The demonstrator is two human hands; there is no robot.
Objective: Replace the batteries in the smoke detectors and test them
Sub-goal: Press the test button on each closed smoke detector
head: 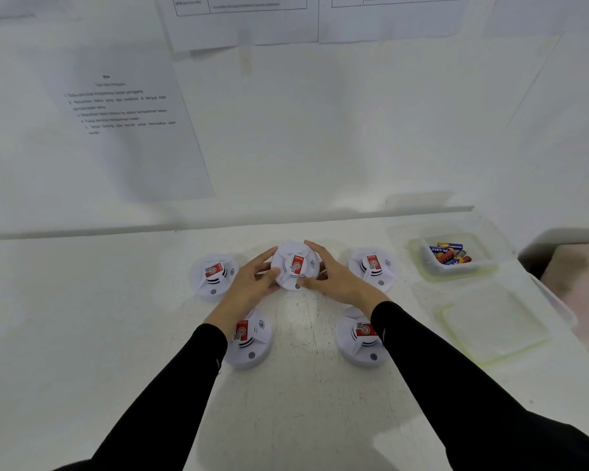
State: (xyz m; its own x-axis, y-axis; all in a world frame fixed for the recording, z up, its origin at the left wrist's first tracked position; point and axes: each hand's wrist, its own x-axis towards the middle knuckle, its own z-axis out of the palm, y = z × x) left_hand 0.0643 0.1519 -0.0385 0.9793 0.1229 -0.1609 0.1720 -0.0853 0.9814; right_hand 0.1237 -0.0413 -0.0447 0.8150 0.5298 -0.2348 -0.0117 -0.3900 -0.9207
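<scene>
Status: early, by our reading. Five units on the table (82,317), all face up, red labels showing, no back cover off that we can see

- Centre detector (295,266): back row, middle, held between both hands. Left hand (252,277) curls its fingers round the left rim, thumb on the face. Right hand (337,277) wraps the right rim, thumb low by the grey button. We cannot tell whether it is lifted off the table
- Back-left detector (213,275), back-right detector (371,266), near-left detector (249,338), near-right detector (357,338): no hand on them
- Batteries (451,253) lie loose in the tub (419,263) at far right; the tray (490,324) nearer us holds nothing we can see

We judge: no cell swapped, none tested. Left to do: open, swap, close and test all five
</scene>
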